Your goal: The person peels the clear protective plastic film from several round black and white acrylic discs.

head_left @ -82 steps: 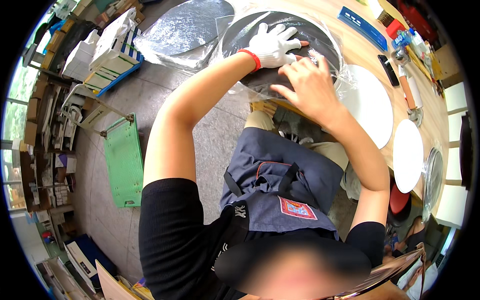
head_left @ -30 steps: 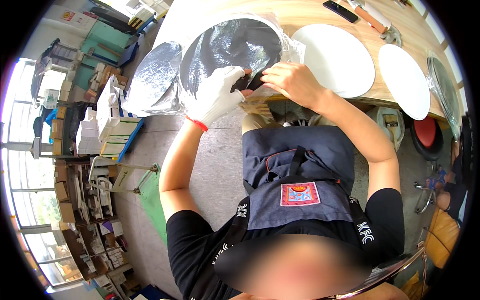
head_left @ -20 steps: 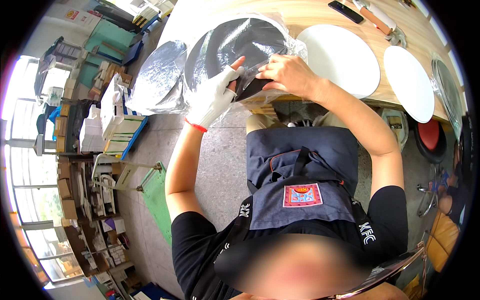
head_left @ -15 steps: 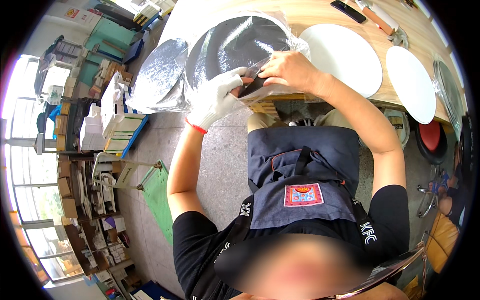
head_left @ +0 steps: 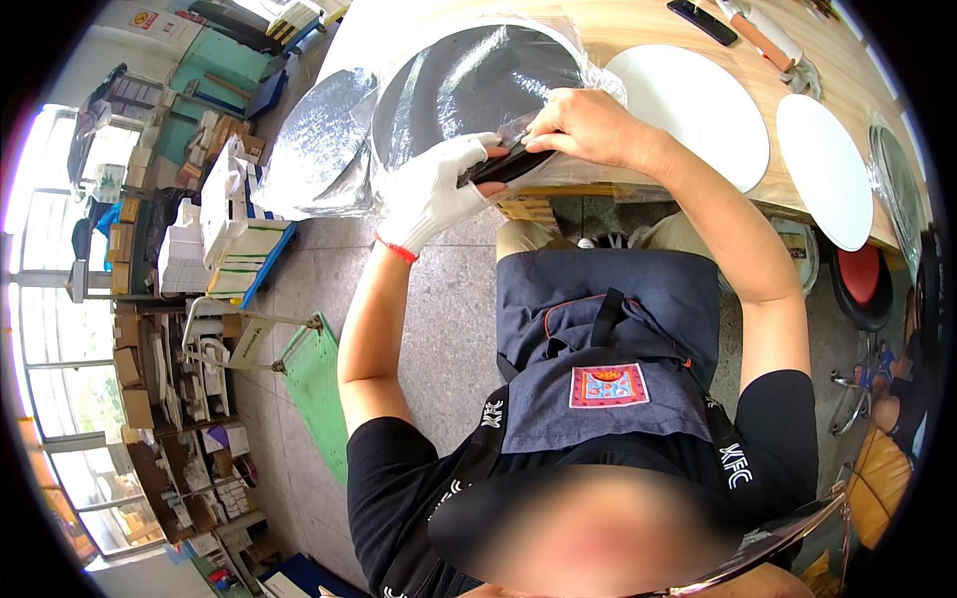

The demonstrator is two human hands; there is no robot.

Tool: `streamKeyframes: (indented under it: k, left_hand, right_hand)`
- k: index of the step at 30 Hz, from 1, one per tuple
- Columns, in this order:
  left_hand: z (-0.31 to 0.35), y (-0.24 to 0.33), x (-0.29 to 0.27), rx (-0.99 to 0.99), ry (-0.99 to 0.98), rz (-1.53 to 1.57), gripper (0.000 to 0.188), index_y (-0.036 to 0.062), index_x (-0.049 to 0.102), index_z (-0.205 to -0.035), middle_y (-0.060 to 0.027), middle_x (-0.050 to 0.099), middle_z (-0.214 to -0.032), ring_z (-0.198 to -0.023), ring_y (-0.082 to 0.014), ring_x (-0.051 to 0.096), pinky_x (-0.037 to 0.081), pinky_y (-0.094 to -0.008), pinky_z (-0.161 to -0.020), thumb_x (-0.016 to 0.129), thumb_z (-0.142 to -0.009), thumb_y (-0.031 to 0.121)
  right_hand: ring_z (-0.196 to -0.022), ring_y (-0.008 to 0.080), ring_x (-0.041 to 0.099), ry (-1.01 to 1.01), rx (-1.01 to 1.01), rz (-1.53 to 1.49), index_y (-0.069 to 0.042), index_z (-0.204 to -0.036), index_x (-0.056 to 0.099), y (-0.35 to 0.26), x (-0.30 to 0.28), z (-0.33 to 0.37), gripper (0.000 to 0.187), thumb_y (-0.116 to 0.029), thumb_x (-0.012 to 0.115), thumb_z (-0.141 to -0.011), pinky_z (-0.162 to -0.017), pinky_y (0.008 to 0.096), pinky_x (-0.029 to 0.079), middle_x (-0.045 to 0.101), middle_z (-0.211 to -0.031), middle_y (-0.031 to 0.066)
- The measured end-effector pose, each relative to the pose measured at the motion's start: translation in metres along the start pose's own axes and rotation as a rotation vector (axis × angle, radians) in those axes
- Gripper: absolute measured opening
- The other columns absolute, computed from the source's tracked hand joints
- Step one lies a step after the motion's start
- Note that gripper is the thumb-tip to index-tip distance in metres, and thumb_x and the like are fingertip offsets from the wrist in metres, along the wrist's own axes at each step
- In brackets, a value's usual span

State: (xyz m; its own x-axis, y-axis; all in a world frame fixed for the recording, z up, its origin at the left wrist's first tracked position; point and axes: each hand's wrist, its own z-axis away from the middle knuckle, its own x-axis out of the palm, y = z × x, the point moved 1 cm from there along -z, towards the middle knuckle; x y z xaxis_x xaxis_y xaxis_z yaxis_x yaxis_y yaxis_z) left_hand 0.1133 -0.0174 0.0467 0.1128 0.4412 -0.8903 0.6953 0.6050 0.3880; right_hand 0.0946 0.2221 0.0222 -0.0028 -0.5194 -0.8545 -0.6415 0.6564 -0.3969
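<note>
Shelves (head_left: 184,448) line the far left of the room, with a green trolley (head_left: 319,409) on the floor beside them. Next, a film-wrapped disc (head_left: 324,130) lies at the left end of the pale wood surface (head_left: 623,28). Left hand (head_left: 439,184), in a white glove with bare fingertips, is mostly closed, finger and thumb either side of a black flap (head_left: 513,165). That flap stands at the near edge of a large black disc (head_left: 469,85) under clear film. Right hand (head_left: 588,128), bare, is curled, thumb and fingertips drawn together on the flap's right end. Further right: a large white disc (head_left: 703,115), then a smaller white disc (head_left: 825,171), lying apart.
</note>
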Motion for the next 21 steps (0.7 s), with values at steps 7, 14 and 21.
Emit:
streamKeyframes:
  k: [7, 14, 21]
  left_hand:
    - [0.001, -0.008, 0.003, 0.003, 0.008, 0.03, 0.04, 0.0115, 0.069, -0.116, -0.0074, 0.066, -0.124, -0.107, -0.0253, 0.066, 0.051, -0.0332, -0.09, 0.077, -0.077, 0.015]
    - [0.001, -0.003, 0.002, -0.02, 0.005, 0.017, 0.04, 0.012, 0.069, -0.115, -0.0076, 0.066, -0.124, -0.108, -0.025, 0.065, 0.051, -0.0332, -0.091, 0.078, -0.077, 0.015]
    - [0.002, -0.005, 0.002, 0.004, 0.002, 0.015, 0.033, 0.0103, 0.069, -0.115, -0.008, 0.066, -0.125, -0.111, -0.0257, 0.064, 0.05, -0.0337, -0.094, 0.07, -0.082, 0.013]
  right_hand:
    - [-0.083, 0.0291, 0.069, -0.024, 0.03, -0.01, -0.013, -0.093, 0.077, -0.001, -0.001, -0.002, 0.027, -0.036, 0.065, -0.088, -0.076, 0.0409, 0.055, 0.072, -0.083, 0.0104]
    - [-0.084, 0.0283, 0.069, -0.029, 0.047, -0.026, -0.012, -0.093, 0.077, 0.0, -0.001, -0.002, 0.027, -0.036, 0.066, -0.087, -0.077, 0.0404, 0.055, 0.073, -0.085, 0.0096]
    - [-0.084, 0.0277, 0.069, -0.014, 0.024, -0.044, -0.011, -0.094, 0.077, 0.003, 0.002, -0.002, 0.027, -0.035, 0.066, -0.088, -0.077, 0.0399, 0.055, 0.073, -0.087, 0.0093]
